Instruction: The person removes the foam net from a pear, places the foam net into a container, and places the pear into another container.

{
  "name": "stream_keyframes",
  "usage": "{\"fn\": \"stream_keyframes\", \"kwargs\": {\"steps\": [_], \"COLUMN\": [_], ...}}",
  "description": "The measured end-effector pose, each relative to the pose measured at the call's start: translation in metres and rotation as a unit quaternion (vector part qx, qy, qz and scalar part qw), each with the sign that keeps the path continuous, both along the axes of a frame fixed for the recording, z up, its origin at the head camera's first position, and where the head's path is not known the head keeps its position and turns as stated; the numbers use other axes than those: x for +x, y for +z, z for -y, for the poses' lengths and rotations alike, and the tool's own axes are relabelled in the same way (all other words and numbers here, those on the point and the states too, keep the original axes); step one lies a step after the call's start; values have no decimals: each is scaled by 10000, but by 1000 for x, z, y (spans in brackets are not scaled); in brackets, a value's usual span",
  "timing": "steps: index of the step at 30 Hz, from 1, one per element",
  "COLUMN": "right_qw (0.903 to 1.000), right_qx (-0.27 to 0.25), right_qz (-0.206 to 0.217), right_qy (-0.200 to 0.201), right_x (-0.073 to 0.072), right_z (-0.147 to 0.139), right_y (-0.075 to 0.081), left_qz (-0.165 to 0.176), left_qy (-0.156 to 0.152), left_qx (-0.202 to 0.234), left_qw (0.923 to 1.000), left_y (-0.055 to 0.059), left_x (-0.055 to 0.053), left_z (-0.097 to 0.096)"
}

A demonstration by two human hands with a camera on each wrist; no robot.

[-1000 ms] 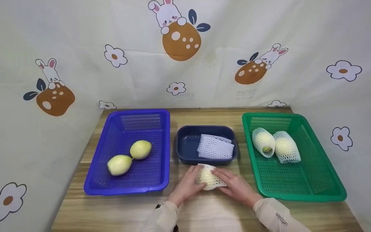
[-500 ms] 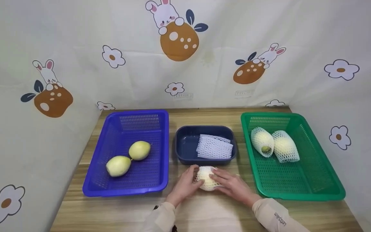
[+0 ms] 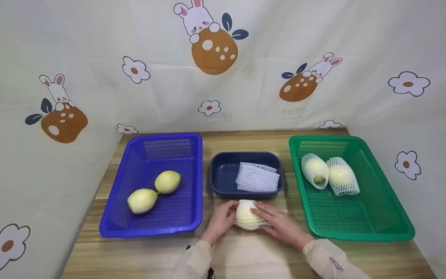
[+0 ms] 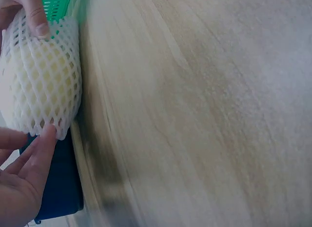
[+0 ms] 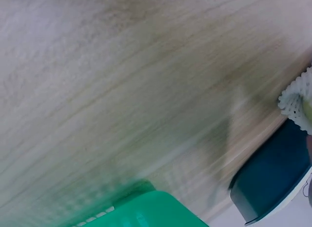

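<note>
A yellow-green pear (image 3: 244,217) in a white foam net sleeve (image 4: 68,90) is between both hands, in front of the navy tub (image 3: 246,194). My right hand (image 3: 283,226) holds the wrapped pear from the right, fingers over its top. With curled fingers, my left hand (image 3: 220,221) pinches the sleeve's left edge; in the left wrist view the thumb (image 4: 47,136) touches that edge. Folded foam net sleeves (image 3: 258,178) lie in the tub. The right wrist view catches only an end of the sleeve (image 5: 292,102), at its right edge.
On the left stands a blue basket (image 3: 108,217) with two bare pears, one of them this near pear (image 3: 142,200). A green basket (image 3: 393,235) on the right contains two net-wrapped pears (image 3: 341,176). Patterned cloth (image 3: 261,89) hangs behind the wooden table (image 3: 246,257).
My left hand's fingers have drawn back from over the pear to the sleeve's left edge. The right hand keeps its hold, and the wrapped pear has shifted slightly left.
</note>
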State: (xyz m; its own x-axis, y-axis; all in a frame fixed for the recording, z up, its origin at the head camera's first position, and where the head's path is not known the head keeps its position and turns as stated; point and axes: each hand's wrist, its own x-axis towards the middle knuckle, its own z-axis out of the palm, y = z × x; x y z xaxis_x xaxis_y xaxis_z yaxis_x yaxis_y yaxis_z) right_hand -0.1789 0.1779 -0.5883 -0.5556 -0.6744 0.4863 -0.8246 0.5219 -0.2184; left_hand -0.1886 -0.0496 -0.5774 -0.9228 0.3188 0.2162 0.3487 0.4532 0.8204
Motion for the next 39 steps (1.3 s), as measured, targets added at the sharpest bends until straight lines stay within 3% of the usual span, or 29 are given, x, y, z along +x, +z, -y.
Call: {"fn": "stream_keyframes", "kwargs": {"steps": [6,10,14,18,21,29,35,39], "right_qw": [9967,9970,9992,9896,9843,9922,9922,9936], "right_qx": [-477,-461,-209,-39,-79,-708,-1161,-914], "right_qz": [-598,-606,294,1372,1708,1029,420,660], "right_qy": [257,164,-166,-421,-441,36,175,-25], "right_x": [2,3,3,2,2,1,-1,1], "right_z": [0,0,2,7,8,6,8,6], "right_y": [-1,-1,2,4,3,0,-1,-1], "left_qz": [105,76,155,238,228,110,152,270], "left_qy": [-280,-443,-464,-475,-485,-597,-612,-558], "left_qx": [380,296,262,271,170,-566,-652,-605], "left_qw": [9988,9986,9985,9982,9984,9966,9959,9962], "left_y": [-1,-1,1,2,3,1,0,0], "left_x": [1,2,2,1,2,4,6,6], "left_z": [5,5,4,2,1,4,4,3]}}
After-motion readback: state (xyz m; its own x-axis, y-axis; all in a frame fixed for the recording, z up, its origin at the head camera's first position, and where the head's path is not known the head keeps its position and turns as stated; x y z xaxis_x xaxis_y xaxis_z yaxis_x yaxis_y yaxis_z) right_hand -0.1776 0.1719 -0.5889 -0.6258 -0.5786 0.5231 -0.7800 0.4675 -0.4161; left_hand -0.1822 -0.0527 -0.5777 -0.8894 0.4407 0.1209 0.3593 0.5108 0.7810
